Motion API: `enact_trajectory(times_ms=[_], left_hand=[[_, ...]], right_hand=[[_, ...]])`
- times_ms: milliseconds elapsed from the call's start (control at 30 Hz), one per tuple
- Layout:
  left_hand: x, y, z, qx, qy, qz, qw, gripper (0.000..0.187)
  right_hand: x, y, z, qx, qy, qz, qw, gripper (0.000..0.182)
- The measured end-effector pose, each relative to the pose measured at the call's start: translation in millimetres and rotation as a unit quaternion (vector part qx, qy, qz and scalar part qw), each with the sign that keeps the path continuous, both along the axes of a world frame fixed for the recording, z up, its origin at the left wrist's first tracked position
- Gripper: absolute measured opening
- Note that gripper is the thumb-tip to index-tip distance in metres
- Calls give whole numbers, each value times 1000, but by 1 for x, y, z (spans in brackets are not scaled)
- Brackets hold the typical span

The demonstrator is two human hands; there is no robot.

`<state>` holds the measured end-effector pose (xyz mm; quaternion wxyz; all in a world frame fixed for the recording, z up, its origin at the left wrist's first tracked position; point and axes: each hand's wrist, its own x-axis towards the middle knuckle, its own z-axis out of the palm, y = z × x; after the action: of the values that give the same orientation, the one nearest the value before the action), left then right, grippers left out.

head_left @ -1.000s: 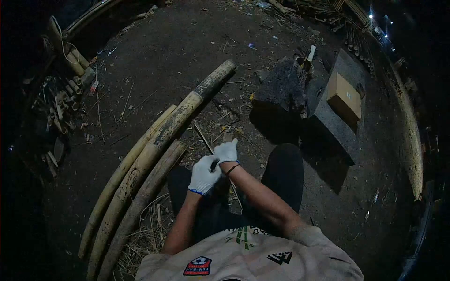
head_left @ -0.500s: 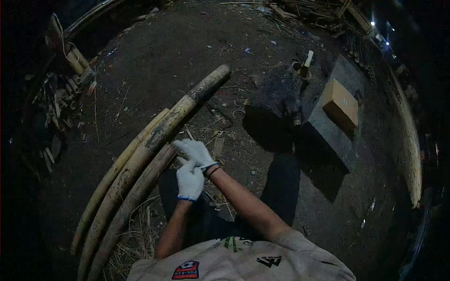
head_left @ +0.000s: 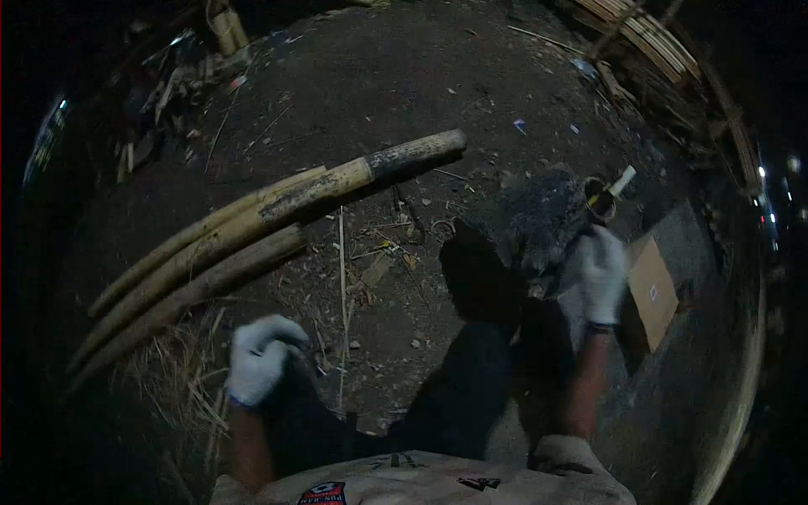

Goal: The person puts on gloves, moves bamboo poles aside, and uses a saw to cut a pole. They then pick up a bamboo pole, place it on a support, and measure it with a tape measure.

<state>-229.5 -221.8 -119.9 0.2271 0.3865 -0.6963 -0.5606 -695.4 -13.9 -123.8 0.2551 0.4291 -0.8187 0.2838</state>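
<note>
Left hand [head_left: 257, 362]: gloved; its fingers are curled, but what they hold, if anything, I cannot tell.
Right hand [head_left: 603, 278]: gloved and blurred; how far its fingers are open, or whether they grip something, I cannot tell.
Cup [head_left: 592, 184]: a round thing just beyond the right fingers; whether they touch it is not clear. It seems stiff and rather light; the outer wall is probably a good place to hold.
Handle [head_left: 624, 179]: white, beyond the right fingers and a little to their right; it looks hard, perhaps smooth, so the middle should give the safer grip.
Box [head_left: 655, 295]: just right of the right fingers; probably light card, easy to dent, better held by two opposite sides.
Poles [head_left: 278, 209]: beyond the left fingers; they look stiff, heavy and round, so better lifted near the middle.
</note>
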Motion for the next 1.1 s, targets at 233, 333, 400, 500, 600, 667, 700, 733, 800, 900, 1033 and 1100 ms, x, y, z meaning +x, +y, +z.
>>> enact_trajectory(times_ms=[233,333,400,500,600,667,700,733,800,900,1033,1100], left_hand=[[104,83,-3,-107,-5,365,925,29],[155,142,-22,-136,-33,460,877,23],[206,186,-48,-124,-72,496,856,23],[258,252,-82,-52,-130,564,814,22],[315,331,-135,-47,-234,580,779,17],[372,380,-210,-86,-196,617,757,15],[395,402,-249,-73,-77,674,731,17],[400,421,-268,-75,-76,675,730,17],[395,448,-288,-91,-241,670,696,19],[378,470,-298,-101,-418,547,718,19],[359,485,-306,-118,-644,332,680,20],[346,490,-314,21,-437,559,704,22]], right_hand=[[-301,339,29,77,-236,-588,770,69],[-350,392,-15,85,-299,-605,733,68],[-364,394,-37,87,-314,-596,734,68],[-380,384,-54,81,-323,-579,744,67],[-392,376,-60,85,-322,-567,754,66],[-393,372,-66,85,-325,-562,756,65],[-394,370,-68,85,-325,-559,758,65],[-394,368,-69,83,-324,-556,761,65],[-399,369,-69,82,-321,-554,764,64],[-399,375,-70,81,-316,-554,766,64],[-394,380,-84,83,-331,-552,761,63],[-392,386,-88,84,-339,-552,757,63]])
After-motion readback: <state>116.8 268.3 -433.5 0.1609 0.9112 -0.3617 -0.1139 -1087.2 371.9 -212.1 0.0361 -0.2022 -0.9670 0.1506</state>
